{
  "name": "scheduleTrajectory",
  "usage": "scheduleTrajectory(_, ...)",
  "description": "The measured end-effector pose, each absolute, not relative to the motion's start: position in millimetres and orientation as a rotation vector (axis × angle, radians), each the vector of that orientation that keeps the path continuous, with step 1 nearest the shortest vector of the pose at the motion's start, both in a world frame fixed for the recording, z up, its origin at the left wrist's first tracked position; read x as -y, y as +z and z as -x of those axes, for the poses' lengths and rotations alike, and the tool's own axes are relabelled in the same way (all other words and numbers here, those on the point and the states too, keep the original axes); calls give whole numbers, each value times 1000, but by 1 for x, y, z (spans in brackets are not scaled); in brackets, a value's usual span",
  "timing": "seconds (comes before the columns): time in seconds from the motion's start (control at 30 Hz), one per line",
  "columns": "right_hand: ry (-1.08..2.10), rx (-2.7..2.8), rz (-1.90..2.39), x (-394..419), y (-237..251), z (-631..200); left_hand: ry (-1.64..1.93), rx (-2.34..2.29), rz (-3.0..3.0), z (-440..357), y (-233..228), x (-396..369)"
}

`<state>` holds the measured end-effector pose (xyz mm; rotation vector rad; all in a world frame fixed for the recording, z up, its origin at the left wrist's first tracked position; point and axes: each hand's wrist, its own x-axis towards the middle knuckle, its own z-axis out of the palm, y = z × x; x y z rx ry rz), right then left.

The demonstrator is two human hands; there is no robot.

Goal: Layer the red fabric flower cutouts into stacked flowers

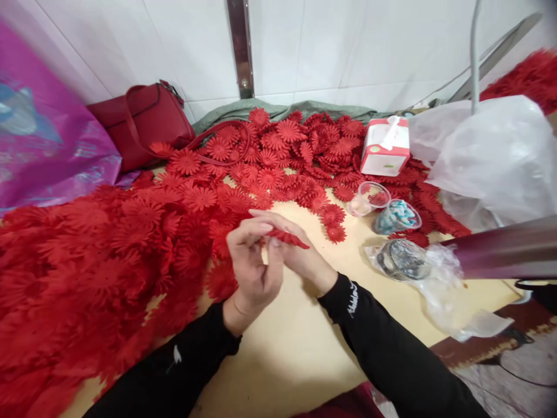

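Where the two hands meet at the centre of the head camera's frame, a flat red fabric flower [287, 237] is held between them, above a pale yellow tabletop [304, 342]. The left hand [252, 270] sits just left of centre, palm turned toward the camera, its fingers curled inward and pinching the flower's left edge. The right hand [300, 249] lies behind and to the right, its fingers stretched leftward and pressed close together beneath the flower, touching the left hand's fingertips. Both arms wear black sleeves that enter from the bottom edge.

A large heap of red flowers [96, 261] like the held one fills the left half of the frame and spreads in a band across the upper middle. At upper left, a red handbag [143, 119] rests against a white tiled wall, beside a purple plastic sheet [43, 133]. At upper right stands a white and red tissue box [385, 148], next to a crumpled clear plastic bag [491, 157]. Just right of centre sit two small clear cups [369, 197], one holding blue and white pieces [398, 216], its contents too small to tell. Below them lies a round metal tin in clear wrapping [402, 259]. A shiny dark tube [505, 249] crosses the right edge
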<state>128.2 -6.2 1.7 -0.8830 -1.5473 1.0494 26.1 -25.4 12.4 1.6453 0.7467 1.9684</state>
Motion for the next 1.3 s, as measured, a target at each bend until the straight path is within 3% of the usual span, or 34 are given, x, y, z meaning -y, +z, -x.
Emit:
scheduleTrajectory(0.2, 933, 1143, 1193, 8, -15, -169, 1367, -1090, -1482, -29, -21, 9)
scheduleTrajectory(0.33, 892, 1102, 1212, 15, -5, -173, 1336, -1100, -1329, -27, -21, -3)
scheduleTrajectory(0.67, 588, 1652, 1231, 18, 2, -172, 1249, -997, -1195, -21, -10, -7)
scheduleTrajectory(0.93, 546, 1882, 1243, 12, -3, -183, 1259, -890, -956, -16, -14, -11)
scheduleTrajectory(1.3, 510, 1852, 1323, 13, -4, -180, 1265, -877, -1285, -18, -13, -8)
